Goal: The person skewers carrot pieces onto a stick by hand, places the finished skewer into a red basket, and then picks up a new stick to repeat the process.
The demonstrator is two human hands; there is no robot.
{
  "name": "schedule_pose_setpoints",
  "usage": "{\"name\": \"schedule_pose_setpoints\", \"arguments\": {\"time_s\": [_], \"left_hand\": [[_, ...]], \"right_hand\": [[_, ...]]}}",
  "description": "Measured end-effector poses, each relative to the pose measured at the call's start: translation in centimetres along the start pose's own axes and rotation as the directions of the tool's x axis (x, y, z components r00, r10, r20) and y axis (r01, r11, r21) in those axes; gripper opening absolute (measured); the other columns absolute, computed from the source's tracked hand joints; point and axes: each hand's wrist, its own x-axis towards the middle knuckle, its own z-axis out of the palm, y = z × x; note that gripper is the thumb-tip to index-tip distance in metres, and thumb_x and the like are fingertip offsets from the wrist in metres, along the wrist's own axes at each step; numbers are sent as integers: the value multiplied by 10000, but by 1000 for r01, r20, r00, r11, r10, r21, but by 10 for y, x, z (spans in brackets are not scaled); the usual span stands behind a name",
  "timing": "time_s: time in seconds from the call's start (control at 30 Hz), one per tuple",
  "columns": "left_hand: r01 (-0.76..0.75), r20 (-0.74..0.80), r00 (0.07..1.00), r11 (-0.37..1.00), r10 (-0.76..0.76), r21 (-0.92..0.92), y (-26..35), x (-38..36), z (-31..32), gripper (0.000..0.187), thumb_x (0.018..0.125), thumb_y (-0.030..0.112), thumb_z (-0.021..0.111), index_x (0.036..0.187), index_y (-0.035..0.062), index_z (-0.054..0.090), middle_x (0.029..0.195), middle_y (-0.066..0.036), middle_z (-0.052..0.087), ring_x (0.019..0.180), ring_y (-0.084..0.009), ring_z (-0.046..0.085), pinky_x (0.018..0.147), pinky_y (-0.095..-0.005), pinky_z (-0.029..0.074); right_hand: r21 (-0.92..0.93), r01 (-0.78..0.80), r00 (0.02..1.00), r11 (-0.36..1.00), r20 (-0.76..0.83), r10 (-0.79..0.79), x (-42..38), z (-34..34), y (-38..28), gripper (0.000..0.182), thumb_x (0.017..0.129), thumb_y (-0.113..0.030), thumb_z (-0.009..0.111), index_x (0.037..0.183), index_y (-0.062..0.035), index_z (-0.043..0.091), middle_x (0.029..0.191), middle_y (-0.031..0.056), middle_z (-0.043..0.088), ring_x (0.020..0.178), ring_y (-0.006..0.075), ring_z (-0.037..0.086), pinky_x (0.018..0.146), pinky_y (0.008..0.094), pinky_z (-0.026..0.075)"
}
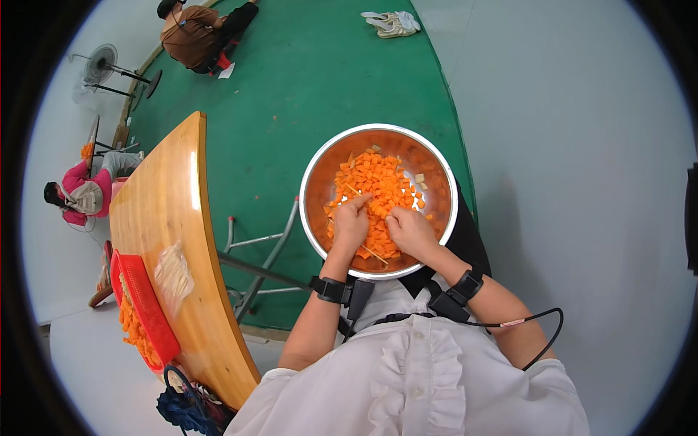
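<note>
A wide metal bowl sits at my lap, holding a heap of small diced carrot cubes. Inside it, my left hand is closed, fingers drawn together over the carrots. My right hand is curled in a pinch close beside it; whatever either hand holds is hidden by the fingers. One thin wooden stick shows by my left fingertips. Another thin stick lies across the carrots near the bowl's front rim. A few paler cubes rest at the right.
On my left stands a wooden table with a red basket of orange pieces and a plastic bag of pale sticks. Table legs reach beside the bowl. Two people sit farther off, near a fan. Shoes lie on the green floor.
</note>
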Motion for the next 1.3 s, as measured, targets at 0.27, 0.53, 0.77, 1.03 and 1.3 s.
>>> {"name": "schedule_pose_setpoints", "arguments": {"time_s": [0.27,0.53,0.77,1.03,1.3], "left_hand": [[-81,-212,975,993,61,-87,-1,5,-5,282,814,0,459,1062,-8,593,963,-180,634,879,-231,625,757,-292,474],[-93,-61,987,846,147,525,-7,-3,-3,254,731,67,581,976,8,608,934,-178,590,886,-342,554,786,-410,449],[-32,-1,999,825,40,564,-6,6,3,262,729,77,580,984,14,586,925,-178,593,895,-352,557,773,-410,452],[191,-190,968,970,-162,149,-6,10,-6,218,743,35,579,954,-12,609,799,-130,623,695,-235,605,606,-327,482],[179,-379,905,981,-194,-75,-19,15,-9,236,735,41,613,961,-18,641,774,-127,644,697,-182,619,648,-281,486]], "right_hand": [[196,-204,979,959,27,203,2,-6,14,218,848,-175,450,738,3,509,643,219,553,642,387,557,579,460,423],[125,-110,991,986,-64,119,-10,-10,16,195,862,-173,447,774,-1,477,672,214,551,672,385,550,581,457,407],[140,-81,994,987,-57,89,-10,-9,15,191,859,-173,447,772,-5,469,672,215,554,666,387,549,573,463,401],[150,-84,996,985,2,84,-16,-9,16,198,854,-179,451,766,-3,480,636,204,553,639,375,559,566,452,412],[31,-33,998,999,55,31,-19,-13,7,202,856,-165,458,734,-4,455,630,200,531,622,376,542,542,431,408]]}}
